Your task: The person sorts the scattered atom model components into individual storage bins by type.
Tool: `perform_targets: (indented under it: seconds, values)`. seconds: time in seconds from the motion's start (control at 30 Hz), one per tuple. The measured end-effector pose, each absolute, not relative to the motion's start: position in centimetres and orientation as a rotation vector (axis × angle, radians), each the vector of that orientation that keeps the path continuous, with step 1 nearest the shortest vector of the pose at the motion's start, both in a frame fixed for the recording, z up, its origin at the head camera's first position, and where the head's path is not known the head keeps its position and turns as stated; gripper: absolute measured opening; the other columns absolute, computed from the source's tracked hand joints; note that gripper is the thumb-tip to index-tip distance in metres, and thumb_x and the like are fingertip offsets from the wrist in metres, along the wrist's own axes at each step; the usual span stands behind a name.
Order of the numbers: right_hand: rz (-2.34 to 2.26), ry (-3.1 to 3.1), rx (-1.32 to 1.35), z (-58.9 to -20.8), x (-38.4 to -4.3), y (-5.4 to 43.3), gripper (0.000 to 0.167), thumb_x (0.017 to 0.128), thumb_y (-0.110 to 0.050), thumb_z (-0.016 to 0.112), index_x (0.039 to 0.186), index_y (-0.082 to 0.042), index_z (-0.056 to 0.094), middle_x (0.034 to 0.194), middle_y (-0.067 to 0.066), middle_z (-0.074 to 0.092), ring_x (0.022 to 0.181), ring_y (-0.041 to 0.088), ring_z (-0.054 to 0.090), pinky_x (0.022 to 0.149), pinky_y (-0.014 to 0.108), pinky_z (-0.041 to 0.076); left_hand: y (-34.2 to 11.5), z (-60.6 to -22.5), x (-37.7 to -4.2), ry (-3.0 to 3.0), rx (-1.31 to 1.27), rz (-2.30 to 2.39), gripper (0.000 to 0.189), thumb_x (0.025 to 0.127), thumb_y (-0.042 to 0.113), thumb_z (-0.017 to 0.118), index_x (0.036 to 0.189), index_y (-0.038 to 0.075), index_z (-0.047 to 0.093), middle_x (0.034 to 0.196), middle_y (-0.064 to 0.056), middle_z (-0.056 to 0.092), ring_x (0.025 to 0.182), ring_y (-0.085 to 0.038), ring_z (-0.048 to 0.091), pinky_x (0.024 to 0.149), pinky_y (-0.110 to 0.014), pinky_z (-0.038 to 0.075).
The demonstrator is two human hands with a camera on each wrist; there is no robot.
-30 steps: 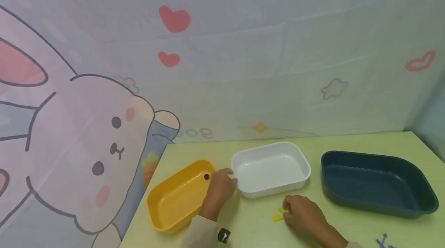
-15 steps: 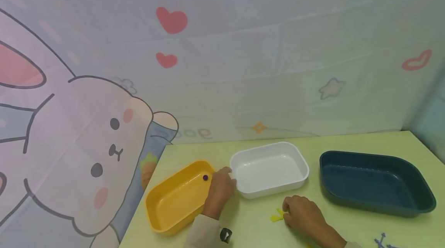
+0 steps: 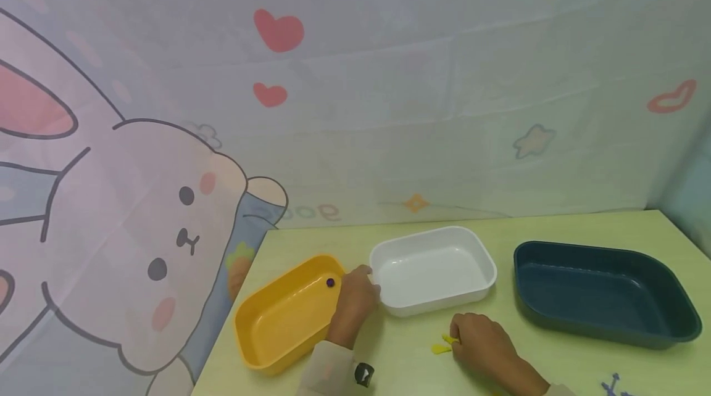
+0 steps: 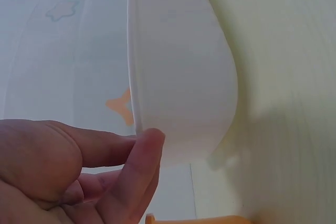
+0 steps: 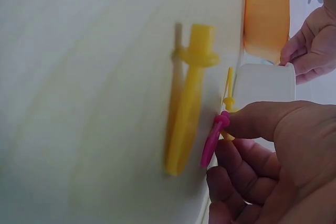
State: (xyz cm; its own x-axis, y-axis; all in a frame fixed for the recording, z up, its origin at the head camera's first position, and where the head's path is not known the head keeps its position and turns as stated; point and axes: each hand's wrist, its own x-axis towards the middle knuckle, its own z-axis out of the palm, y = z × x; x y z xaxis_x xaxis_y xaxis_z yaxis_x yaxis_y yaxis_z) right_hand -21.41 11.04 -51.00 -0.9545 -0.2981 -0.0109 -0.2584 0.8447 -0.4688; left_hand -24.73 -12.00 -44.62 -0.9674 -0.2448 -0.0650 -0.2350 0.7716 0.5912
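- Pinching at the near edge of the table (image 3: 555,229), the right hand (image 3: 482,340) has its fingertips pressed together on a small pink peg (image 5: 212,142); a large yellow peg (image 5: 186,114) lies flat on the table just beside it, and a thinner yellow peg (image 5: 229,98) lies just behind the pink one; in the head view only a bit of yellow shows at the fingers; whether the pink peg is already lifted from the surface I cannot tell
- Further left and a little farther, the left hand (image 3: 355,303) holds the near left corner of the white tray (image 3: 489,266), the thumb and fingers closed on its rim; the wrist view shows the rim between thumb and finger; the hand sits between this tray and the yellow tray (image 3: 247,334)
- The yellow tray has one small purple bead (image 3: 330,283) on its inner wall, near the left hand; the white tray looks to have nothing inside, and so does the dark blue tray (image 3: 689,322) to the right, well apart from both hands
- As I judge it, the sorting is at an early stage: one small piece is in a tray, three pegs are not yet in any tray; the pink one is in hand, the two yellow ones are left
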Motion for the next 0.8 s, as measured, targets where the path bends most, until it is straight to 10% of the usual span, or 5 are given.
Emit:
perform_targets:
  seconds: [0.8]
  values:
    - [-0.789,2.958,-0.427,-50.7,-20.1,10.3,0.022,0.077,0.001,0.068,0.071,-0.018,0.058,0.066,-0.008,0.053,0.063,0.01,0.047,0.056,0.03,0.042,-12.3,-45.0,-24.3,-2.914,0.387,-0.993,0.033,0.092,0.002,0.067,0.125,-0.004,0.064,0.097,-0.017,0.072,0.081,-0.024,0.064,0.075,-0.036,0.061]
